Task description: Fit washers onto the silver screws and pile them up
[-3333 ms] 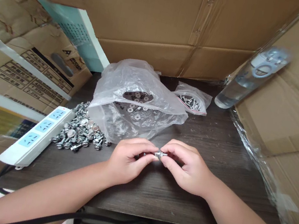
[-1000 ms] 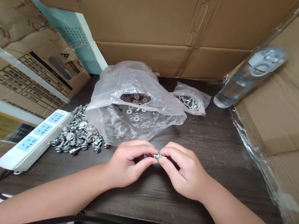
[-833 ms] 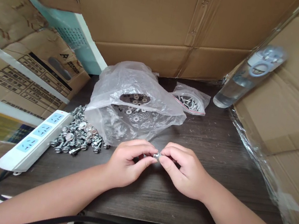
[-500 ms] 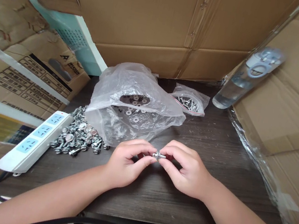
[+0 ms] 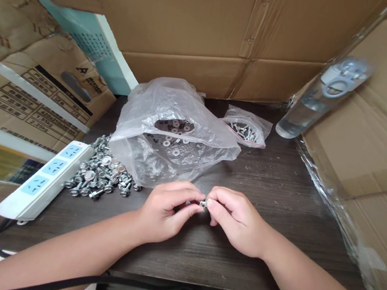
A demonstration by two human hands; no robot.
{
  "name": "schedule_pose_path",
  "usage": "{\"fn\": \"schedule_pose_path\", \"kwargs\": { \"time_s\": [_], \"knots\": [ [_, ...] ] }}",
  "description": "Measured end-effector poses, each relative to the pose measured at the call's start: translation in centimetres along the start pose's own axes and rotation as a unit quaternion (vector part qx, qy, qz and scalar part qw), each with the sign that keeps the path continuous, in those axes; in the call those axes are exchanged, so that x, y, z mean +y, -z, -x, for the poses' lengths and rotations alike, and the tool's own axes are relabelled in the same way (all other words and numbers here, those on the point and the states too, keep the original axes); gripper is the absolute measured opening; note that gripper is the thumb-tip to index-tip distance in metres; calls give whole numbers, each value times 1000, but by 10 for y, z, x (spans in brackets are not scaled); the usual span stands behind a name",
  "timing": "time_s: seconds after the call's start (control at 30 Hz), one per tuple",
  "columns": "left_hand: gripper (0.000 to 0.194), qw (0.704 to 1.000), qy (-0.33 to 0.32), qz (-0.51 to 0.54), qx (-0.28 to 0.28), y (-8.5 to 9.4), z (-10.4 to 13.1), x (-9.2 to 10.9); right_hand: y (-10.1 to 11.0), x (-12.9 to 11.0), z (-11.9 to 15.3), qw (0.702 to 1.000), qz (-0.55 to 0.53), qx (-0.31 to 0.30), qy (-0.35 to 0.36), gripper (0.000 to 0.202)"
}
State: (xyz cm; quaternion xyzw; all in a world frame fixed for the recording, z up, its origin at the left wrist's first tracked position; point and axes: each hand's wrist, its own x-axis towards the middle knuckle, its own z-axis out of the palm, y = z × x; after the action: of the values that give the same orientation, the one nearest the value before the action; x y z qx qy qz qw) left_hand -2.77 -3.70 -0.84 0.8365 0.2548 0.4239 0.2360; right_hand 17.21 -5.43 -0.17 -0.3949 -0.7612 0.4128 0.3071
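Between my two hands, just above the dark table, is a small silver bolt, largely covered by fingertips. The thumb and forefinger of my left hand pinch it from the left. My right hand closes its thumb and fingers over the right side of the same bolt. To the left of my hands lies a pile of silver bolts with wide flanged heads. Behind my hands a crumpled clear plastic bag gapes open, with several flat washers showing in it.
A white power strip lies left of the pile. A small zip bag of screws sits at the back, near a tilted water bottle. Cardboard walls enclose the table. A black cable crosses in front of my body.
My right thumb and fingers have shifted over the bolt's right end, hiding the shank that showed before. My left hand keeps its pinch. The view has moved slightly.
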Motion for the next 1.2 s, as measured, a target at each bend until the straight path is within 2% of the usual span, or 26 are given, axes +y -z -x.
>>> {"fn": "schedule_pose_path", "kwargs": {
  "time_s": [0.1, 0.2, 0.37, 0.57, 0.67, 0.83, 0.9, 1.03, 1.2],
  "knots": [
    [14, 1000, 4, 0, 5, 0, 0, 0, 1, 0, 0, 1000, -5, -9, -13, 38],
    [11, 999, 30, 8, 17, 1, -1, 0, 1, 1, 1, 1000, -8, 7, -12, 30],
    [9, 996, 73, 39, 25, 2, -3, 2, 0, 5, 3, 995, 24, 53, 76, 12],
    [9, 998, 46, 29, 25, 2, -2, 1, -2, 10, 2, 984, 77, 79, 143, 9],
    [11, 999, 10, 20, 29, 2, -1, 0, -2, 8, 1, 985, 75, 64, 140, 15],
    [13, 999, -24, 7, 23, 2, -1, -1, -1, 4, 1, 995, 43, 22, 85, 34],
    [13, 999, -17, 0, 32, 1, -2, 0, 0, 4, 1, 996, 40, 22, 75, 31],
    [12, 999, 4, -3, 48, 1, -2, 0, 2, 5, 2, 995, 36, 46, 80, 13],
    [10, 999, 13, 4, 50, 1, -1, -1, 2, 8, 4, 988, 63, 67, 124, 10]
  ]
}}
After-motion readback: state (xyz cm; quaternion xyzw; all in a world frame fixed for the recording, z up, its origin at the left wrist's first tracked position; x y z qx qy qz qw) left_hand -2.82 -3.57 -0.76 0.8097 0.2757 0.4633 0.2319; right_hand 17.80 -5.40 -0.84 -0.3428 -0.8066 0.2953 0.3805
